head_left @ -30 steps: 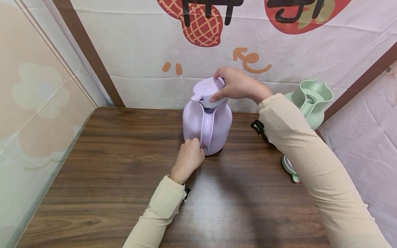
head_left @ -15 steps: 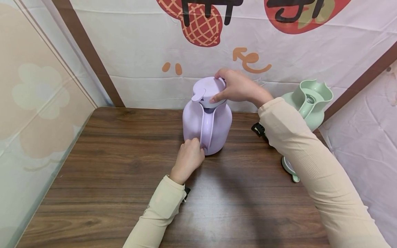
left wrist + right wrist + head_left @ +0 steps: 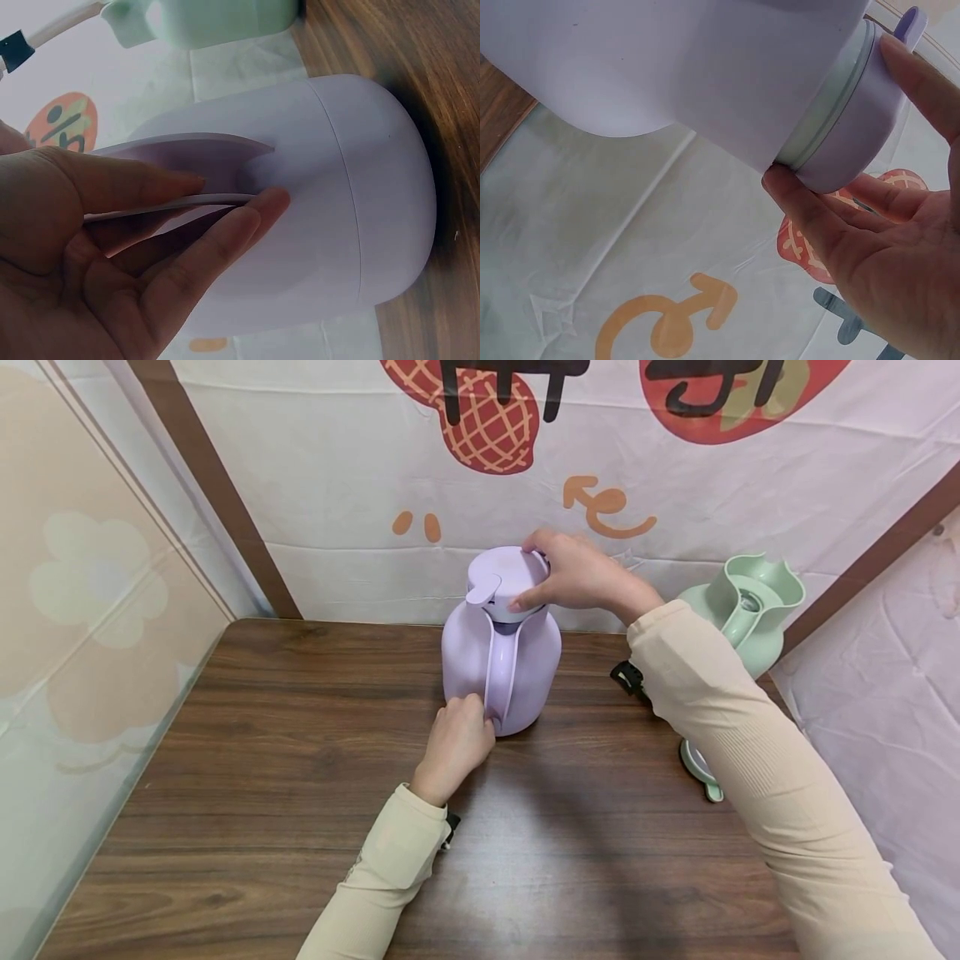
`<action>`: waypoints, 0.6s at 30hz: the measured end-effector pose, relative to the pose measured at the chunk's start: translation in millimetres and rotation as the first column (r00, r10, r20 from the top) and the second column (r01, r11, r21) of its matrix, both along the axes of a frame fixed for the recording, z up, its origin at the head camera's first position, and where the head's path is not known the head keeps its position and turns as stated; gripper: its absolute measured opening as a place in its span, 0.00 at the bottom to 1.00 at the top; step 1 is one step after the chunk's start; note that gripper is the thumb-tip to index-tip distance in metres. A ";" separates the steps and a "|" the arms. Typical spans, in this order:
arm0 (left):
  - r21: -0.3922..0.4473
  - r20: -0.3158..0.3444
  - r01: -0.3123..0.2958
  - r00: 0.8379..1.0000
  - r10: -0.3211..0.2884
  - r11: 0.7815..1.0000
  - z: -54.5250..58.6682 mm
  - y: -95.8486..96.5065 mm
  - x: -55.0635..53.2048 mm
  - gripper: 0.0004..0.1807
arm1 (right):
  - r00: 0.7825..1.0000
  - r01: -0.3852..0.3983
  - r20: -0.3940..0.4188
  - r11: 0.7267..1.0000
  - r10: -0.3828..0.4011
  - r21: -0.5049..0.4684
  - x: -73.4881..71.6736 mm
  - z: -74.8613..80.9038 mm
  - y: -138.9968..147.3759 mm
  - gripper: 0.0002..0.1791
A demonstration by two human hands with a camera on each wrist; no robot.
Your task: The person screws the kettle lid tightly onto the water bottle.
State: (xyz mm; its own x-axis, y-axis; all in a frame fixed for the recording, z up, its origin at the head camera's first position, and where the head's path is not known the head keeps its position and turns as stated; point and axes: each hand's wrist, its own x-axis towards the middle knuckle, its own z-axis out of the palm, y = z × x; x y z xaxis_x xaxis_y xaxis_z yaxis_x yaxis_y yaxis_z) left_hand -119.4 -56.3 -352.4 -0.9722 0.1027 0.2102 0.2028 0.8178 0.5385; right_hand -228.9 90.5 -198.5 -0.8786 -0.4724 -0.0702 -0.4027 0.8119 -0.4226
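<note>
A light purple thermos jug (image 3: 536,668) stands upright near the table's back edge, its handle (image 3: 502,664) facing me. My left hand (image 3: 457,739) grips the low part of that handle; in the left wrist view the thumb and fingers lie on either side of the handle's edge. On top sits the round purple lid (image 3: 510,568), its small lever pointing front-left. My right hand (image 3: 581,572) holds the lid from the right side, thumb in front and fingers behind. In the right wrist view a pale band (image 3: 829,105) shows between lid and jug neck.
A green jug (image 3: 757,643) with an uncovered top stands at the back right, partly behind my right sleeve. A green lid (image 3: 701,764) lies on the wooden table (image 3: 300,777), also partly covered by the sleeve. A printed cloth wall rises behind.
The lid's lever has shifted slightly to the right, and my right hand has moved slightly right and down with it. My left hand and the jug body stay in place.
</note>
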 end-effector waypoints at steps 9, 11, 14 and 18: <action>0.000 0.003 0.000 1.000 0.000 1.000 0.1 -0.1 -0.8 0.08 | 1.000 0.012 0.008 1.000 -0.013 0.013 -0.9 0.5 -0.6 0.37; 0.000 0.006 0.000 1.000 0.000 1.000 0.3 -0.1 -0.8 0.08 | 1.000 0.015 0.015 1.000 -0.016 0.012 -1.2 1.0 -0.9 0.38; -0.002 0.009 0.000 1.000 0.000 1.000 0.3 -0.2 -0.7 0.08 | 1.000 0.015 0.022 1.000 -0.016 0.017 -1.6 2.0 -1.3 0.38; -0.004 0.009 -0.003 1.000 0.003 1.000 -0.1 -0.1 -0.6 0.08 | 1.000 0.009 0.027 0.999 -0.010 0.031 -2.3 3.3 -1.6 0.39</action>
